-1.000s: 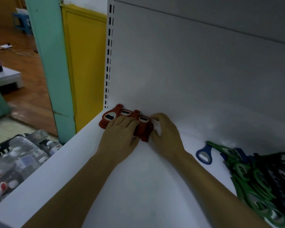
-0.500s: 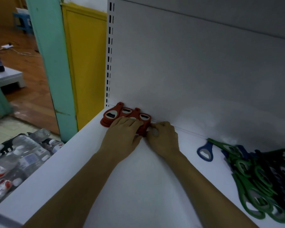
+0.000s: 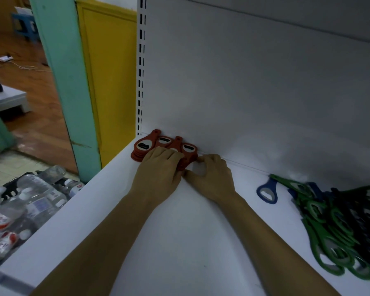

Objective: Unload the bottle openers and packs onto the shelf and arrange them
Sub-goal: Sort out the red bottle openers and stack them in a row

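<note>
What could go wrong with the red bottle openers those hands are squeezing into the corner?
1. The red bottle openers sit in small stacks near the left edge of the shelf. A hard push from the right hand might slide some off toward the water bottles below.
2. The left hand rests on top, so lifting it carelessly could topple a stack.
3. The green openers lie tangled beside the right forearm, and a sweep back could scatter them.
</note>
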Available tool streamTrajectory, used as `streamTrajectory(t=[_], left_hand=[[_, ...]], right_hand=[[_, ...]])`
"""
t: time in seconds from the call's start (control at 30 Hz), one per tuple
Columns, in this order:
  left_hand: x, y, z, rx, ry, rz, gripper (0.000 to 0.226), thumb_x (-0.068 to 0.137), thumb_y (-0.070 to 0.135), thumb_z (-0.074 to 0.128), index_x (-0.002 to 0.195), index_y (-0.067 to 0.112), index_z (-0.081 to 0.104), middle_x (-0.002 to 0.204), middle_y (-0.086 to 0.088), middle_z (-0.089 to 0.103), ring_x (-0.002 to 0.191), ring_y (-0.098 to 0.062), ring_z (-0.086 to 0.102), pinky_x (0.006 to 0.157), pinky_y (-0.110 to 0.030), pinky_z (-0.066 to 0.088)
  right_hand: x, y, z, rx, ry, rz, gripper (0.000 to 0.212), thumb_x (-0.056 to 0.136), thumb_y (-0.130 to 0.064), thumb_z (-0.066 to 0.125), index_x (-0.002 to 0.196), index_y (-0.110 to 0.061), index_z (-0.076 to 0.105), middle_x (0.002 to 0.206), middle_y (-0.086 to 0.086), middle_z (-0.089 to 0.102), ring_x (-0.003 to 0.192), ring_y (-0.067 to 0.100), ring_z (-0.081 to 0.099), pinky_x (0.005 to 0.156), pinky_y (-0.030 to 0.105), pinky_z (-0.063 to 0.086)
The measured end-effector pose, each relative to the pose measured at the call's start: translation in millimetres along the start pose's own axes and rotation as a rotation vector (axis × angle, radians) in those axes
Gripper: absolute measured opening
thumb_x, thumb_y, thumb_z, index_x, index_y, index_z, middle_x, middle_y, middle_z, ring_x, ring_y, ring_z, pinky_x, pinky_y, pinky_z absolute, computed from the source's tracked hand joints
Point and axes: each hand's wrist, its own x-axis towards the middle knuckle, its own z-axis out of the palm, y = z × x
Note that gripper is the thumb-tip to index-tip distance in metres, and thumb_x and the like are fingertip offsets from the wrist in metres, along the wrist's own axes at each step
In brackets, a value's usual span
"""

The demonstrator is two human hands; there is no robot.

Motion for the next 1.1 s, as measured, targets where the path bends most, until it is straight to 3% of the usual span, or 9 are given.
streamTrajectory(t=[0.23,0.4,0.5,0.6,0.67,0.77,0.87,0.97,1.1], left_hand=[[-0.7,-0.6,-0.4,-0.010,0.019,0.008,0.034,0.077,0.011,0.070,0.110,0.005,0.065,0.105,-0.013,0.068,0.099,-0.032,0.061,0.094,-0.040,0.044],[-2.7,15.1,-17.3,0.017,-0.002,0.096,0.043,0.086,0.012,0.057,0.128,0.003,0.054,0.130,-0.015,0.056,0.122,-0.032,0.050,0.109,-0.041,0.033],[-4.4,36.0,-21.0,0.062,-0.049,0.229,0.048,0.091,0.021,0.055,0.135,0.006,0.048,0.143,-0.013,0.045,0.134,-0.030,0.039,0.111,-0.045,0.031],[-7.1,82.8,-13.5,0.008,-0.064,0.353,0.051,0.090,0.023,0.059,0.137,0.006,0.045,0.147,-0.014,0.040,0.137,-0.031,0.036,0.111,-0.045,0.030],[-8.1,125.4,-2.0,-0.084,-0.066,0.435,0.055,0.089,0.020,0.062,0.138,0.004,0.043,0.146,-0.014,0.041,0.136,-0.031,0.037,0.110,-0.042,0.030],[-8.6,197.3,19.8,-0.263,-0.112,0.497,0.057,0.092,0.020,0.055,0.143,0.005,0.034,0.150,-0.011,0.034,0.139,-0.026,0.030,0.115,-0.035,0.022],[-10.8,274.8,40.0,-0.530,-0.161,0.517,0.054,0.087,0.006,0.054,0.139,0.004,0.040,0.146,-0.012,0.039,0.136,-0.027,0.034,0.113,-0.028,0.019],[-17.8,348.1,55.7,-0.830,-0.291,0.415,0.053,0.086,-0.001,0.049,0.137,0.012,0.044,0.144,-0.004,0.039,0.132,-0.018,0.036,0.108,-0.020,0.025],[-24.9,408.9,74.6,-1.213,-0.551,0.129,0.039,0.090,0.001,0.048,0.124,0.019,0.051,0.118,0.010,0.053,0.109,-0.007,0.053,0.096,-0.030,0.046]], right_hand=[[0.0,-4.3,-3.8,-0.030,-0.056,0.000,0.073,0.070,-0.072,0.054,0.131,-0.032,0.051,0.137,0.000,0.045,0.128,0.022,0.039,0.104,0.035,0.026],[-15.3,-8.6,-41.0,0.261,-0.237,0.070,0.074,0.083,-0.046,0.068,0.143,-0.017,0.037,0.149,0.007,0.035,0.137,0.022,0.033,0.108,0.028,0.027],[-41.8,2.7,-68.1,0.235,-0.139,-0.005,0.062,0.087,-0.030,0.068,0.140,-0.013,0.041,0.144,0.007,0.041,0.133,0.021,0.037,0.102,0.019,0.025],[-84.4,26.2,-93.8,0.257,0.005,-0.001,0.058,0.086,-0.029,0.068,0.137,-0.014,0.045,0.138,0.004,0.046,0.125,0.017,0.044,0.099,0.017,0.030],[-114.4,50.9,-116.7,0.261,0.120,0.032,0.049,0.088,-0.023,0.066,0.133,-0.012,0.050,0.131,0.003,0.052,0.114,0.015,0.051,0.094,0.018,0.038],[-163.0,99.6,-153.1,0.204,0.344,0.096,0.037,0.087,-0.008,0.063,0.124,-0.005,0.057,0.117,0.003,0.059,0.108,0.017,0.054,0.090,0.017,0.038],[-211.9,149.1,-187.1,0.084,0.493,0.258,0.034,0.087,-0.011,0.063,0.120,-0.005,0.058,0.117,0.008,0.061,0.110,0.020,0.054,0.093,0.025,0.040],[-251.0,193.2,-212.3,-0.050,0.538,0.476,0.034,0.085,-0.025,0.066,0.113,-0.006,0.061,0.110,0.014,0.063,0.104,0.031,0.057,0.087,0.045,0.046],[-284.9,228.1,-221.4,-0.243,0.528,0.705,0.052,0.079,-0.046,0.064,0.119,-0.013,0.059,0.117,0.010,0.059,0.106,0.030,0.055,0.085,0.041,0.048]])
